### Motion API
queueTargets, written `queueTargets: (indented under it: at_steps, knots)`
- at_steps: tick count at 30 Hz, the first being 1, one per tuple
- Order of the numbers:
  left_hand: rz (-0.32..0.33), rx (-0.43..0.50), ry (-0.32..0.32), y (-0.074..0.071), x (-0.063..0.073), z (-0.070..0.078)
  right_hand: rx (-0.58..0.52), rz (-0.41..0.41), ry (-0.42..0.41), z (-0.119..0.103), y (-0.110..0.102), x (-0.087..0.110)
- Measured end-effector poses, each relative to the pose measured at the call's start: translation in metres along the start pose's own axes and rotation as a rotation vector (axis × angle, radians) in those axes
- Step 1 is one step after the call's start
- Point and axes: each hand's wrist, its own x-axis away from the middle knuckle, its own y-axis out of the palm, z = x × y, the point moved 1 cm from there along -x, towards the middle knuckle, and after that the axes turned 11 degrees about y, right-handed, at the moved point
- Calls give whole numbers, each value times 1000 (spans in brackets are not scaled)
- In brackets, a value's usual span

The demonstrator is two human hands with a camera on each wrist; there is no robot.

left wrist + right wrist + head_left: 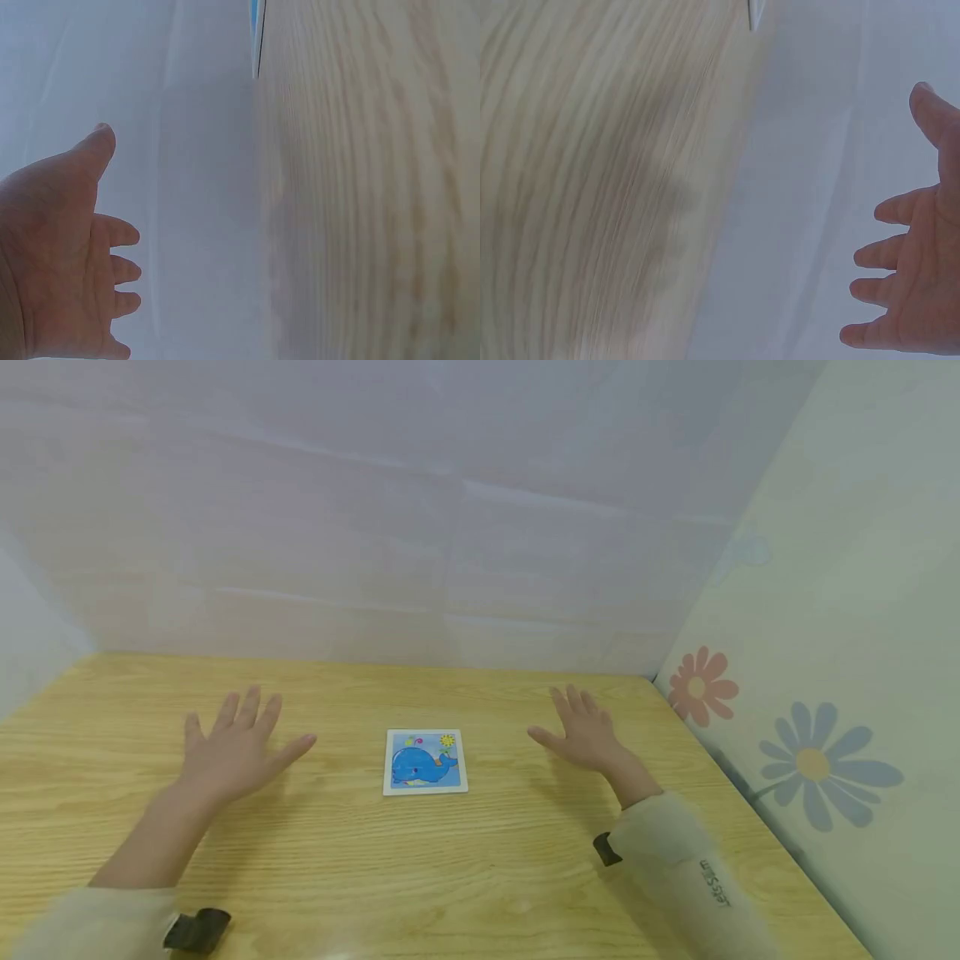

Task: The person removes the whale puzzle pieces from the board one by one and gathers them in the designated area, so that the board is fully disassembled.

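Observation:
A square picture puzzle or card with a white border and a blue whale lies flat near the middle of the table. To its left, the left hand is held palm down above the wood, fingers spread and thumb toward the card. On the other side hovers the right hand, also spread and holding nothing. Both wrist views show the hands raised off the surface: the left hand and the right hand have bare palms. Only a sliver of the card's edge appears in the left wrist view.
The wood-grain table reaches back to a pale creased sheet. Along the right side stands a light wall panel with a red flower and a blue flower. Dark straps show at the sleeves.

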Motion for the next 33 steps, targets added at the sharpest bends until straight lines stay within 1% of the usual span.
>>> queueTargets:
  at_steps: [5,13,18,22,24,29,33]
  knots:
    - [-5,23,9,7,-11,10,-9,23,-26,-13,9,-8]
    - [1,53,46,22,-27,25,-15,22,-10,-32,27,-18]
    - [-1,77,60,30,-36,35,-49,-12,-2,-46,37,-21]
    - [1,97,67,35,-42,43,-95,-39,-20,-57,45,-23]
    - [-9,108,72,38,-45,46,-114,-62,-27,-61,49,-24]
    - [-30,133,81,46,-50,50,-160,-115,-41,-68,56,-24]
    - [-26,143,91,49,-51,53,-181,-136,-54,-72,59,-26]
